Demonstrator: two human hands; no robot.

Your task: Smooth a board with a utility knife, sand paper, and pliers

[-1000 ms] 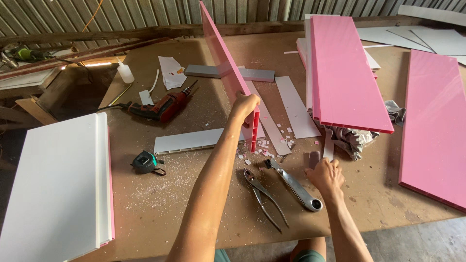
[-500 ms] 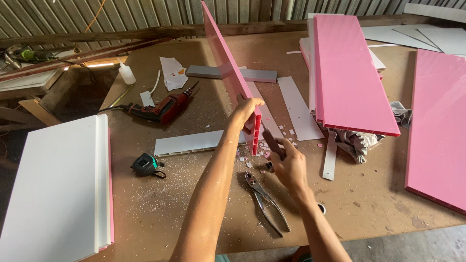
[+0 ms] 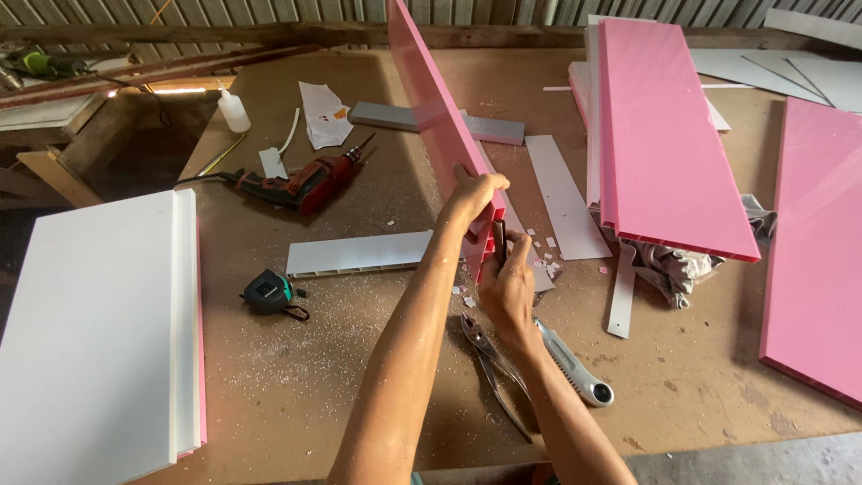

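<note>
Head view: person at a brown bench, both hands on one pink panel.
Landmark: pink panel, stood on its long edge, running from mid-bench away toward the far side, near end closest to the person.
Left hand: left hand clamped over the top edge of the panel near its near end, fingers wrapped over to the far face.
Right hand: right hand just below and right of the panel's near end, closed on a small dark tool pressed at the panel's end edge; what kind of tool, cannot tell.
Near end of panel: sits between the two hands, touching both.
Left of panel: white strip lying flat, butting the panel's foot; red drill further left; tape measure left and nearer; white board stack well apart at the bench's left edge, overhanging it.
Right of panel: loose white strips and chips just beside it; stacked pink panels further right; another pink board at the right edge.
Nearer than panel: pliers and a utility knife lying under the right forearm.
Open room: bare dusty bench in front of the white strip, between tape measure and pliers; also bare patch right of the knife up to the front edge.
</note>
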